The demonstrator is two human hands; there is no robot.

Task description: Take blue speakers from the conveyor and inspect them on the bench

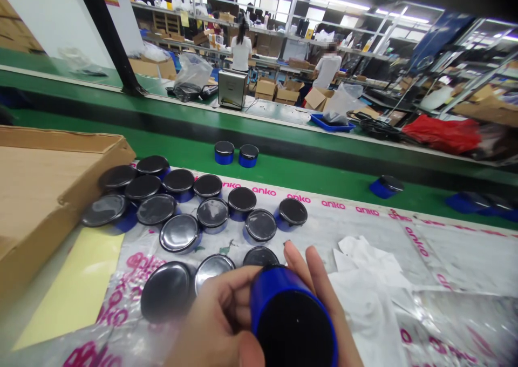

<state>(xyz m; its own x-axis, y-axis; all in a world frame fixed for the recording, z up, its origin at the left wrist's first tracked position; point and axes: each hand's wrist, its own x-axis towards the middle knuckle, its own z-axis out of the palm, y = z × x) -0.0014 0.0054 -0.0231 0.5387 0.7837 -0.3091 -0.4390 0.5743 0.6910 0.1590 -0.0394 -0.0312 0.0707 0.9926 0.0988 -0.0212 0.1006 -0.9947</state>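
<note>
left hand (220,324) is wrapping round a blue cylinder (291,318) w/ a black top, fingers curled shut on its side, low centre of view. right hand (324,297) is lying behind & under the same cylinder, fingers (301,264) sticking up past its far edge, so its grip is closing on it too; palm mostly hidden. cylinder is being held tilted, dark end facing the camera, just above the bench (445,259).

bench is covered w/ clear plastic bags (343,221) printed in pink "anko". a cluster of matching round pieces w/ black glossy tops (180,232) is sitting on the plastic just beyond the hands, packed close, some touching. white crumpled paper (364,253) is lying right of the hands. open cardboard box (44,183) is sitting at far left, yellow sheet (81,286) beside it. two more blue pieces (236,154) are standing on the green conveyor (307,167), another (386,186) lying tilted further right. two people in white tops (242,51) are working far back among shelves & cartons.
</note>
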